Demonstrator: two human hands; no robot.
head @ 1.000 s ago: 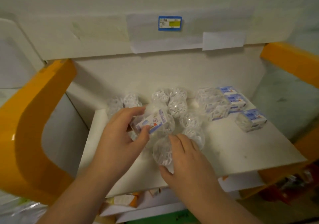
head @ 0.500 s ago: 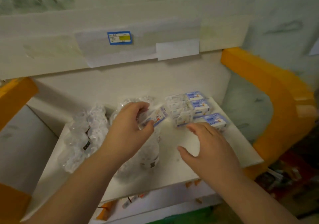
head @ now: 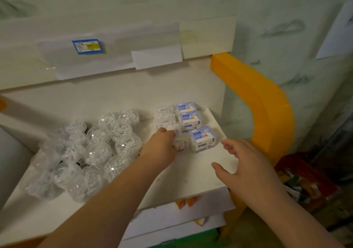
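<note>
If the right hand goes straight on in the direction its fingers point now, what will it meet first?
Most likely the front blue-labelled box, just beyond the fingertips of the right hand, beside the small box the left hand holds; depth is unclear.

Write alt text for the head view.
A left hand holds a small box beside a row of blue-labelled boxes on a white shelf. The right hand hovers open nearby; clear round tubs crowd the shelf's left.
</note>
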